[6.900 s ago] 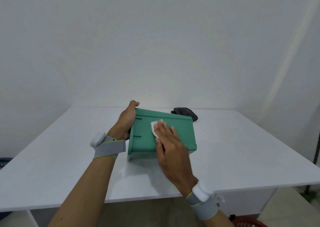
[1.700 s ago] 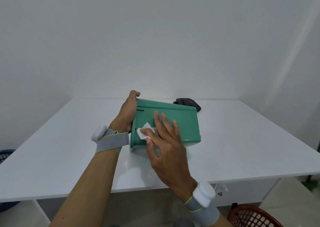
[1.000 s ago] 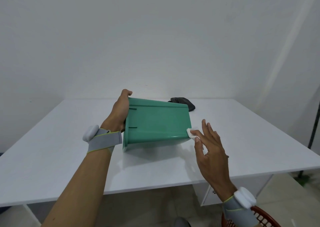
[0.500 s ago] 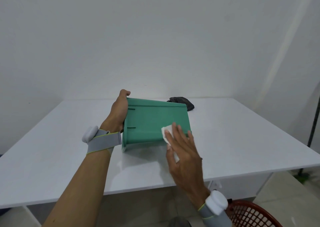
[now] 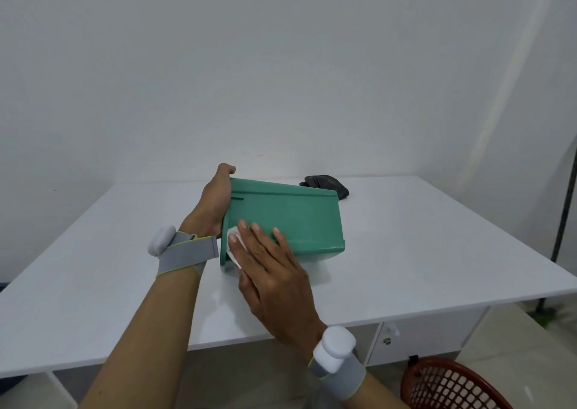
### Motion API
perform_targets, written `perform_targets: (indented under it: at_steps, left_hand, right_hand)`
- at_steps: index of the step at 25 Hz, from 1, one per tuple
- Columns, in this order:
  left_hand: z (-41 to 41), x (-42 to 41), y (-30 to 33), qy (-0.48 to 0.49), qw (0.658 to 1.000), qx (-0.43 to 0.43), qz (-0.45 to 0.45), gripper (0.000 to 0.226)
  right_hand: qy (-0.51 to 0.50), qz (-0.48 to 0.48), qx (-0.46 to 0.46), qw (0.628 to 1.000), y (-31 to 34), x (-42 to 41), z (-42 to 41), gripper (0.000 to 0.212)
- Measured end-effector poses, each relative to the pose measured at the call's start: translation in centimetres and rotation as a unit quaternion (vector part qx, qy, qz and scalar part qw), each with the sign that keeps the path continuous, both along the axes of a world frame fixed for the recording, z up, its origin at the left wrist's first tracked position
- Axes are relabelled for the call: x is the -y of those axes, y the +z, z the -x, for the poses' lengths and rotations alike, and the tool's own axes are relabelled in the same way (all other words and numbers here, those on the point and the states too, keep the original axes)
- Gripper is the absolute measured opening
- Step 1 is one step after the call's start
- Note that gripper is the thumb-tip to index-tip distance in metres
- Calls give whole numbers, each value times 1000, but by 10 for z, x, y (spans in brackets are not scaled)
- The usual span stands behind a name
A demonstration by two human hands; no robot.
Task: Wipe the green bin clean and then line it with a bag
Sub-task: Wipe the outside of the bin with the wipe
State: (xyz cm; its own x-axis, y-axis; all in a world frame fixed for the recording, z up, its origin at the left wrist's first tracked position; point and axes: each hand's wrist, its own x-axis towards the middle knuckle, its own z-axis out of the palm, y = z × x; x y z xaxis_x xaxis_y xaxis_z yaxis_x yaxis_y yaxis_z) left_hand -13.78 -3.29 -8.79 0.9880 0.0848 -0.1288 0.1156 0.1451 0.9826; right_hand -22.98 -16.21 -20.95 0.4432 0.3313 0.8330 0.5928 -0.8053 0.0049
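The green bin (image 5: pixel 299 218) lies on its side on the white table (image 5: pixel 421 252), its open end toward the left. My left hand (image 5: pixel 215 202) grips the bin's rim at that end, fingers hidden inside. My right hand (image 5: pixel 271 271) lies flat on the bin's upper side near the rim and presses a white wipe (image 5: pixel 233 246) against it. A crumpled dark bag (image 5: pixel 327 184) rests on the table behind the bin's far right corner.
A red mesh basket (image 5: pixel 449 386) stands on the floor below the table's front right. White cabinet doors with knobs (image 5: pixel 387 340) show under the table edge. A dark pole (image 5: pixel 565 215) rises at the far right.
My right hand with the wipe has slid left along the bin's side, from the bin's right end to its rim end. The left hand keeps its grip.
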Motion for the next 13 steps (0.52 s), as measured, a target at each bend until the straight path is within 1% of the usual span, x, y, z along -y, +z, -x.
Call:
perform_targets:
  at_steps: [7, 10, 13]
  left_hand:
    - [-9, 5, 4, -29, 999, -31, 14, 37]
    - [-12, 6, 4, -50, 997, -50, 44, 43]
    - [-13, 7, 4, -61, 994, -47, 72, 51]
  right_hand:
    - [27, -23, -5, 999, 13, 10, -4, 47]
    - [41, -49, -7, 998, 22, 14, -7, 46]
    - [45, -62, -22, 997, 28, 15, -12, 46]
